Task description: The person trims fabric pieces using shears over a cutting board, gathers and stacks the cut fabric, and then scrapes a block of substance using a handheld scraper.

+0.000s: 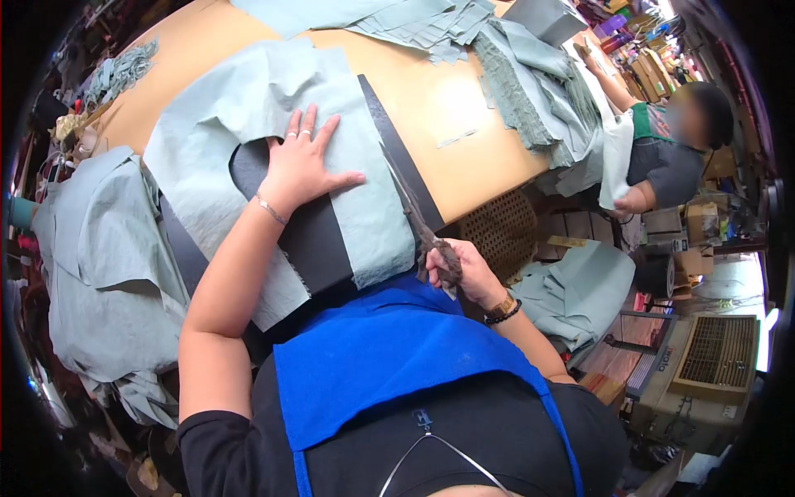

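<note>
My left hand (305, 161) lies flat with its fingers spread on a pale grey-green piece of fabric (199, 124). The fabric curves like a horseshoe over a black board (310, 240), which shows through the gap and past the right edge. In my right hand (472, 272), the fingers are wrapped round the dark, cloth-wrapped handles of long scissors (411, 203). Their blades point away from me along the fabric's right edge. Whether the blades are parted is hard to make out.
Stacked fabric pieces (538, 99) and flat sheets (397, 21) lie on the tan table (464, 166). Draped fabric (108, 240) hangs at the left, and more fabric (575, 294) is heaped at the right. Another person (671, 157) handles light cloth across the table. A woven chair (501, 232) stands beside its edge.
</note>
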Demonstrator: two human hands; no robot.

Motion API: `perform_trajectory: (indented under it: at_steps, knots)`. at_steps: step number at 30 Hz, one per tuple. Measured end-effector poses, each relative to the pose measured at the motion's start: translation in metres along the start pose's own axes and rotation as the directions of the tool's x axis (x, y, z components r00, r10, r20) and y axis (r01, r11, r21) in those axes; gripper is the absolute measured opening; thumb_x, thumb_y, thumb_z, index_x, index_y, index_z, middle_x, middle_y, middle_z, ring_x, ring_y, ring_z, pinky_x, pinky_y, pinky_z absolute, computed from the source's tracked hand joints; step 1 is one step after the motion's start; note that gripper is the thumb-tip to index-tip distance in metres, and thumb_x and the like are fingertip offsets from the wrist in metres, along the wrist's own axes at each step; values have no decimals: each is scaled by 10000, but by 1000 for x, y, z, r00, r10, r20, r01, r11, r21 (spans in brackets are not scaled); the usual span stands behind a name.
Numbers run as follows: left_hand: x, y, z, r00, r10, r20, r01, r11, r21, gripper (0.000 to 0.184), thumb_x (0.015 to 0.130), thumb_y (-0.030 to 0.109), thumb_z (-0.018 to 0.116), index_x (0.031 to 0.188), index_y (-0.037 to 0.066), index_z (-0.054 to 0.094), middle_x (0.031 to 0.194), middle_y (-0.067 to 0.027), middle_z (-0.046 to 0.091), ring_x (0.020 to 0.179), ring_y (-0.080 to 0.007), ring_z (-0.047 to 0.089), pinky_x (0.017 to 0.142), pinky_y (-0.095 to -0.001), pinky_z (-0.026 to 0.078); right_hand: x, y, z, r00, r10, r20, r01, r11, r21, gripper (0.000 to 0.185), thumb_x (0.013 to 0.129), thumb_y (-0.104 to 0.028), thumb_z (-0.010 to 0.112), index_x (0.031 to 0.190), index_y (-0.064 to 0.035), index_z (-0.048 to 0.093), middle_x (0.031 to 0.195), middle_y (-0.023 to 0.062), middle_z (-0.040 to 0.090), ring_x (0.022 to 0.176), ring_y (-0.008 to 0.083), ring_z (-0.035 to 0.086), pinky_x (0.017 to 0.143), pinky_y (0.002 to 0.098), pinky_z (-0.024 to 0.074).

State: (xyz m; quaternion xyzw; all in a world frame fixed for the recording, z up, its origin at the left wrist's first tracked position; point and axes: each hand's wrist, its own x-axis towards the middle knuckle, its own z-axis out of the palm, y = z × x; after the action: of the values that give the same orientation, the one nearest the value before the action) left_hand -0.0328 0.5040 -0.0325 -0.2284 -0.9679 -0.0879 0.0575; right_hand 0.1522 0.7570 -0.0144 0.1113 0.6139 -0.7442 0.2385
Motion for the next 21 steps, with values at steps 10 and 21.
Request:
perform_trajectory:
  at_steps: [10,21]
  knots:
    - [-16,11,-4,996,-28,85,31,999,-34,1077,620,828,583,1467,213,330,1545,-186,215,1433,-367,179,972,-675,309,4,7,-2,1000,-12,-13,12,1000,-3,229,930,-269,621,828,-65,601,665,8,608,584,72,582,541,203,471]
    - [-32,20,-8,989,-10,147,18,998,-57,1096,628,832,567,1484,202,301,1557,-192,170,1442,-365,145,1000,-675,286,12,6,-3,1000,-19,24,19,1000,15,262,933,-299,603,864,-46,591,703,31,607,610,97,586,575,229,481]
